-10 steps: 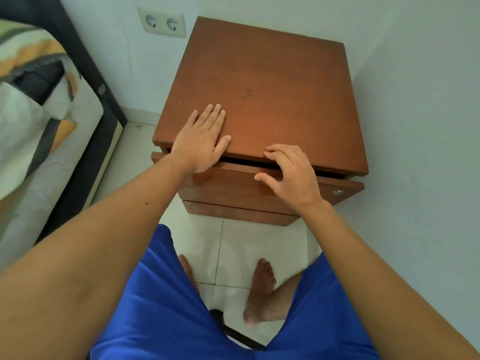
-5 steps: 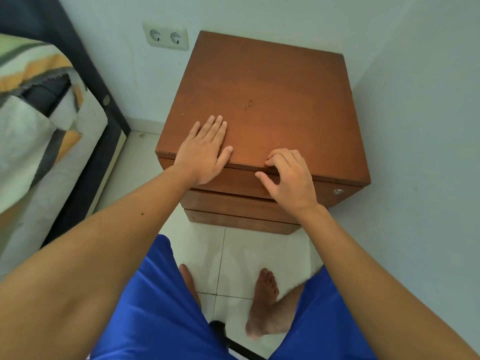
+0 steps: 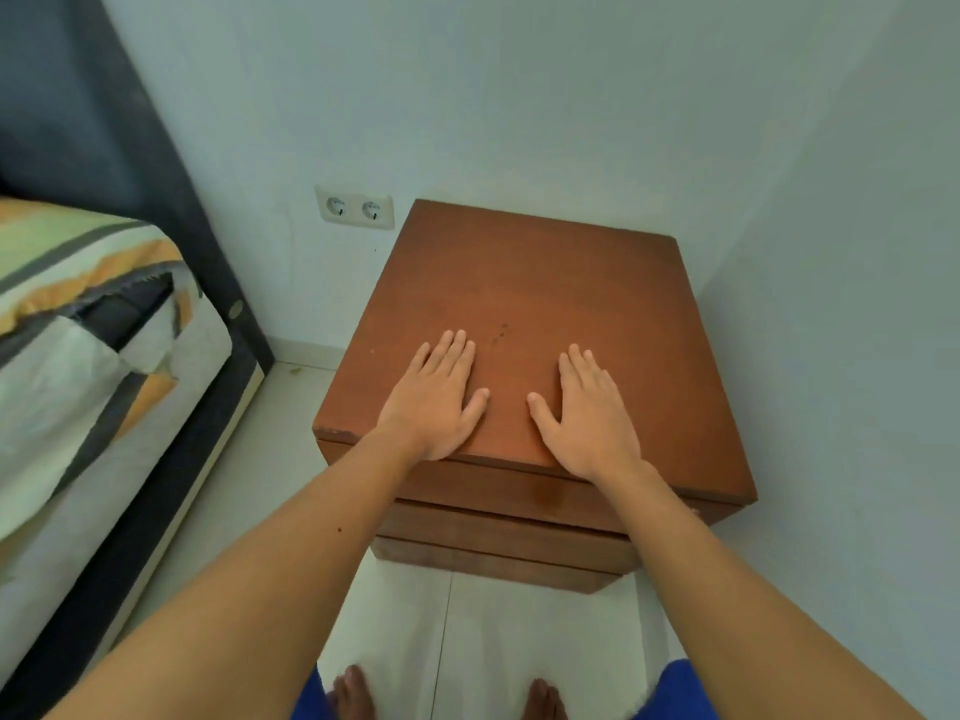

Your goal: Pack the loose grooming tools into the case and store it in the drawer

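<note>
A brown wooden nightstand (image 3: 561,304) stands in the room's corner. Its top drawer (image 3: 498,488) sits flush with the front, pushed in. My left hand (image 3: 434,402) lies flat on the nightstand's top near the front edge, fingers straight. My right hand (image 3: 589,410) lies flat beside it, a little to the right, fingers straight too. Neither hand holds anything. No grooming case and no loose tools are in view.
A bed (image 3: 78,356) with a striped cover and a dark frame stands at the left. A double wall socket (image 3: 355,207) is on the wall behind the nightstand. White walls close in at the back and right. Pale floor tiles (image 3: 467,626) lie below, with my bare feet.
The top drawer, slightly open a second ago, is pushed in. My right hand left the drawer's edge and now lies flat on top. The view has risen and pulled back.
</note>
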Demonstrator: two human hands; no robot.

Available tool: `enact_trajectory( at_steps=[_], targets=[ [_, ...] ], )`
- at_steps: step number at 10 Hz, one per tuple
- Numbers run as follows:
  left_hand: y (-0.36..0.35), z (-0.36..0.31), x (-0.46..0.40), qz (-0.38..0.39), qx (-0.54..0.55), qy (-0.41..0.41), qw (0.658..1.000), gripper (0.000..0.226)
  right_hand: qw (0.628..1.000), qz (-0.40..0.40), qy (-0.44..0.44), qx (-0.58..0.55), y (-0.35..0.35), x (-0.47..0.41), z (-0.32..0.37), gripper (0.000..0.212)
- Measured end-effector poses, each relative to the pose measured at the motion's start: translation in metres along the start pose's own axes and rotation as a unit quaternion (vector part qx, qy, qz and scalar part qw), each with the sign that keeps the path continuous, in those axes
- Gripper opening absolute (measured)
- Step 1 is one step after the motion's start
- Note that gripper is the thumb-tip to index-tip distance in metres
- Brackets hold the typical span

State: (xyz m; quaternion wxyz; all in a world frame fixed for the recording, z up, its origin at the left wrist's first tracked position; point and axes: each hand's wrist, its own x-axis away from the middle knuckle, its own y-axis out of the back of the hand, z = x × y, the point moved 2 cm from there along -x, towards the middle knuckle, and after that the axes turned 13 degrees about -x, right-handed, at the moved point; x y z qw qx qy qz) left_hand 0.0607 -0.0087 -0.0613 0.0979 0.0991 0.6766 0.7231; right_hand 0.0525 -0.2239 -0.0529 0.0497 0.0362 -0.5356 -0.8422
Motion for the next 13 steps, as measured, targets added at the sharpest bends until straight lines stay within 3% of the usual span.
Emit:
enact_trajectory(
  at_steps=[4, 9, 11, 12, 13],
  targets=[
    [-0.004, 0.0, -0.003, -0.007, -0.018, -0.004, 1.0, 0.088, 1.0, -0.008, -0.011, 0.009, -0.004, 0.0, 0.002, 0.082],
    [-0.003, -0.001, 0.001, -0.018, -0.001, 0.008, 1.0, 0.078, 1.0, 0.001, -0.003, 0.008, -0.001, 0.002, 0.003, 0.079],
    [-0.004, -0.023, 0.042, -0.084, 0.041, 0.108, 0.99, 0.068, 0.994, -0.052, 0.083, -0.04, -0.002, 0.03, 0.008, 0.049],
    [-0.015, -0.044, 0.067, -0.095, 0.07, 0.115, 0.986, 0.065, 0.988, -0.078, 0.131, -0.031, -0.014, 0.073, 0.002, 0.05],
    [-0.037, -0.066, 0.1, -0.152, 0.085, 0.083, 0.981, 0.057, 0.983, -0.023, 0.169, -0.063, -0.04, 0.086, 0.007, 0.067]
  ],
)
